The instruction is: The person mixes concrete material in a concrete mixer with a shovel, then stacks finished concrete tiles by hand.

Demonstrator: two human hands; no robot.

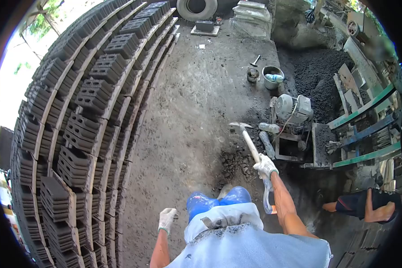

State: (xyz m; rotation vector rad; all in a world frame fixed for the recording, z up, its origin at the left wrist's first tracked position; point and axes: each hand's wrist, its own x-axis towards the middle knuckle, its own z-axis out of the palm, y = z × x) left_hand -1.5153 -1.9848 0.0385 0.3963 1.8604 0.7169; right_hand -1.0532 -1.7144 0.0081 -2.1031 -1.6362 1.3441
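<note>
My right hand (265, 167), in a white work glove, is wrapped round the pale handle of a small pickaxe (249, 142). The metal head points away from me, above the floor beside two plastic bottles (267, 142). Below that hand a bluish curved piece (267, 196) shows along my forearm; I cannot make out what it is. My left hand (167, 219), also gloved, hangs at my left side with its fingers curled and nothing visible in them. Dark loose rubble (236, 166) lies on the floor in front of my feet.
Racks of grey hollow blocks (94, 96) rise at left. At right stand a motor (294, 108) on a metal frame, a bucket (272, 77) and a dark gravel heap (321, 73). Another person (366, 205) is at lower right. A tyre (196, 8) lies at the back.
</note>
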